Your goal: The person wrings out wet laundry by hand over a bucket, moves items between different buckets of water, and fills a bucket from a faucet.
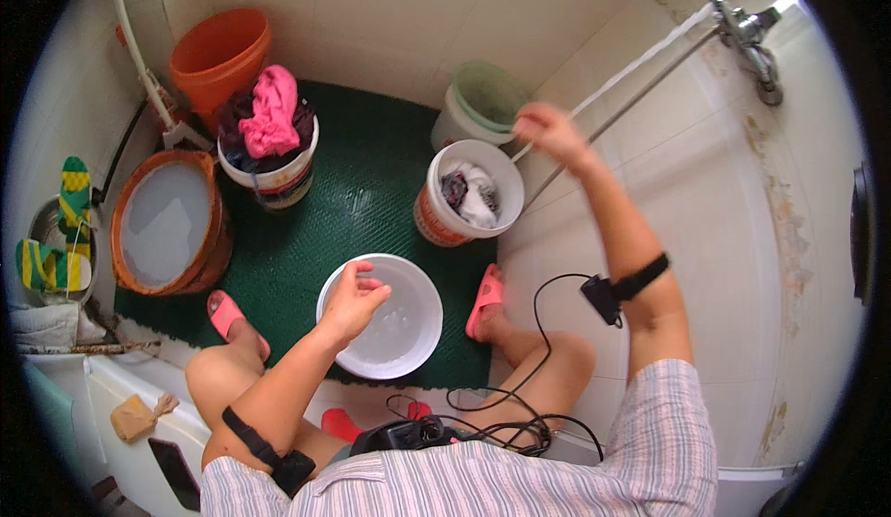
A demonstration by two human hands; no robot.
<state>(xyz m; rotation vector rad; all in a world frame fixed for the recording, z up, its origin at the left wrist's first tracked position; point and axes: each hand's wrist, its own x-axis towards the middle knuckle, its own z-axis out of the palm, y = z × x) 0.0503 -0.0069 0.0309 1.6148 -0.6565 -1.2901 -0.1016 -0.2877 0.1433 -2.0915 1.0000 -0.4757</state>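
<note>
My left hand (355, 303) hovers over the left rim of a white bucket (422, 327) that stands between my feet. Clear water (394, 327) lies in that bucket, with a few bubbles or drops in the middle. The left fingers are loosely bent and apart, with nothing visible in them. My right hand (554, 136) is raised at the right, beside the pale green bucket (497, 99) and the shower hose (640, 58). Motion smears its fingers. Below it, a white bucket (509, 215) with an orange label holds white and dark clothes (476, 197).
A brown tub (223, 239) of greyish water stands left. Behind it are an orange bucket (218, 39) and a bucket (269, 187) heaped with dark clothes and a pink cloth (271, 113). Black cables (538, 433) loop across my right thigh. A green mat (357, 174) covers the floor.
</note>
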